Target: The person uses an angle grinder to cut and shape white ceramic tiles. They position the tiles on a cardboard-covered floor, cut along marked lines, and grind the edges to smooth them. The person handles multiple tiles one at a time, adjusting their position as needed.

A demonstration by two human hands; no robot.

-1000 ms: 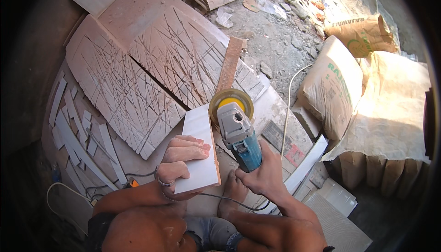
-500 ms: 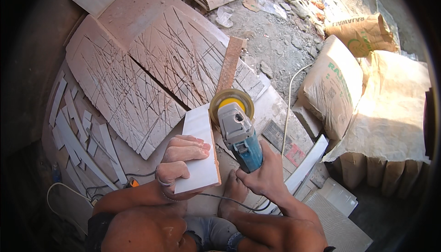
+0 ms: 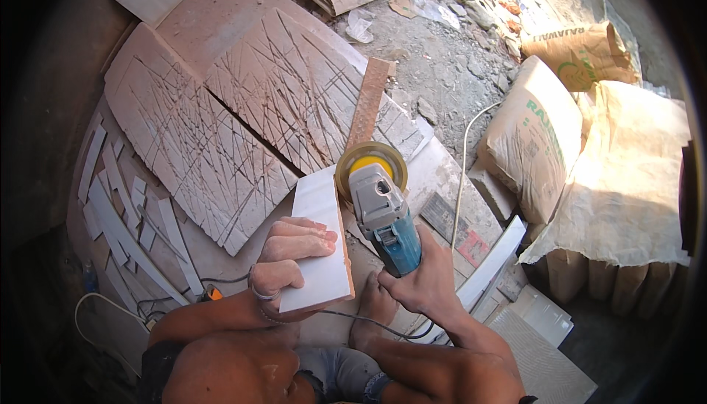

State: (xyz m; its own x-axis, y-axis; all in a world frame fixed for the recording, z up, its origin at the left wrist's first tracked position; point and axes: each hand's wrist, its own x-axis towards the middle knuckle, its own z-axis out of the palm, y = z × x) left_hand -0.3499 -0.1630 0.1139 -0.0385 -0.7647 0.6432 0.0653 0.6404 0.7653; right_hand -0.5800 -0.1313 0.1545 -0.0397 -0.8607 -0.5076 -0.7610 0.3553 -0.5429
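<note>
My left hand (image 3: 289, 260) is closed round a white-faced tile piece (image 3: 321, 275) with a reddish-brown edge, fingers over its face. A teal and grey angle grinder (image 3: 396, 238) is gripped in my right hand (image 3: 429, 275), its far part pointing away from me. The grinder's round disc (image 3: 401, 162), with a yellow centre, meets the far right edge of the tile piece. My right fingers wrap the grinder's body and are partly hidden under it.
Large scored slabs (image 3: 184, 131) lie beyond my hands. Narrow white strips (image 3: 180, 246) are scattered at the left. A reddish-brown strip (image 3: 368, 102) lies past the disc. Full paper sacks (image 3: 532, 135) stand at the right, near a pale cable (image 3: 462, 176). A dark cord (image 3: 383, 324) runs below my hands.
</note>
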